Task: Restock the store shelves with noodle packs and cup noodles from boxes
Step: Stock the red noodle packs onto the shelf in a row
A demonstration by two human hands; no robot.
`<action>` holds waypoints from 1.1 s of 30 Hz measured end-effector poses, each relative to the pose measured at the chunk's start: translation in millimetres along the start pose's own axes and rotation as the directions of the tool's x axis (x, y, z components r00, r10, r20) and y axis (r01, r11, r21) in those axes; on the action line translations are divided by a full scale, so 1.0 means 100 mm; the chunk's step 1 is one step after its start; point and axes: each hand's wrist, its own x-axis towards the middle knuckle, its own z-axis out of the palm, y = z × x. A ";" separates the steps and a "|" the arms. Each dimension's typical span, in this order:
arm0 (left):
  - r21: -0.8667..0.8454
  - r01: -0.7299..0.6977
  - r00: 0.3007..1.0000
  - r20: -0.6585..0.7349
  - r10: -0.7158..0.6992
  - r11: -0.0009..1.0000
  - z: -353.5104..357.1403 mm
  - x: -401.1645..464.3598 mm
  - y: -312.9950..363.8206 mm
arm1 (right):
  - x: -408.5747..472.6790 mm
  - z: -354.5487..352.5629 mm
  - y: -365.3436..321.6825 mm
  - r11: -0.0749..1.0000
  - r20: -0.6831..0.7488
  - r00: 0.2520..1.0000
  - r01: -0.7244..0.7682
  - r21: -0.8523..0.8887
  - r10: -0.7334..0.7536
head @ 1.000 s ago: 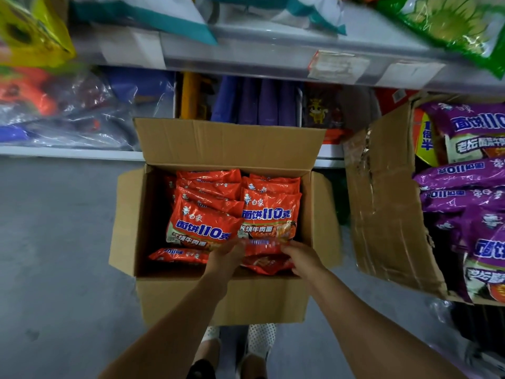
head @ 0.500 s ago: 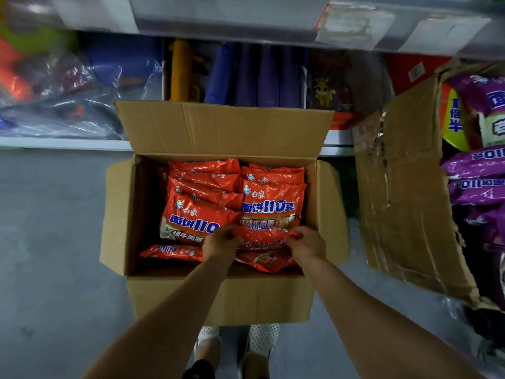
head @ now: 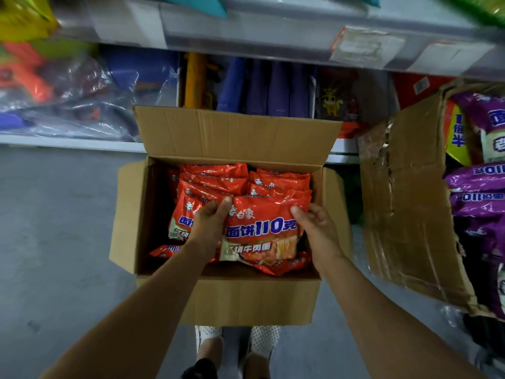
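Both arms are stretched forward and down into an open cardboard box (head: 226, 296) on the grey floor (head: 54, 242). The left hand (head: 209, 224) is curled round the left edge of a red noodle pack (head: 262, 233), thumb up on its top corner. The right hand (head: 318, 228) is wrapped round the right edge. The pack is held upright over the box, front facing the camera, long side running left to right. It is shiny, crinkly plastic. More red packs (head: 218, 181) are stacked behind. A torn box (head: 404, 203) with purple packs (head: 478, 181) is seen on the right.
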 end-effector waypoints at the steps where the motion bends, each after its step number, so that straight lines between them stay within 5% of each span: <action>1: -0.012 0.013 1.000 -0.013 -0.013 1.000 -0.03 0.00 0.01 | 0.00 0.00 0.02 0.999 0.068 0.997 -0.048 -0.020 0.049; 7: 0.019 0.064 0.982 -0.177 -0.059 0.998 -0.19 0.03 -0.04 | -0.12 0.15 0.12 0.976 0.343 0.916 -0.171 -0.138 0.209; 10: 0.017 0.063 0.975 -0.213 -0.058 0.998 -0.30 0.06 -0.16 | -0.20 0.25 0.21 0.962 0.315 0.922 -0.158 -0.223 0.225; 15: -0.014 0.042 0.952 -0.302 -0.045 0.999 -0.39 0.10 -0.26 | -0.24 0.28 0.26 0.969 0.225 0.943 -0.234 -0.076 0.245; 20: 0.277 0.032 0.825 -0.550 0.131 0.960 -0.71 0.18 -0.32 | -0.18 0.20 0.23 0.967 0.061 0.973 -0.229 0.108 0.224; 24: 0.499 0.142 0.885 -0.451 0.116 0.855 -0.91 0.31 -0.43 | -0.15 0.13 0.20 0.982 -0.051 0.987 -0.147 0.121 0.154; 33: 0.532 0.138 0.978 -0.204 -0.031 0.836 -1.01 0.44 -0.42 | -0.07 0.10 0.24 0.986 -0.104 0.986 -0.114 0.125 0.127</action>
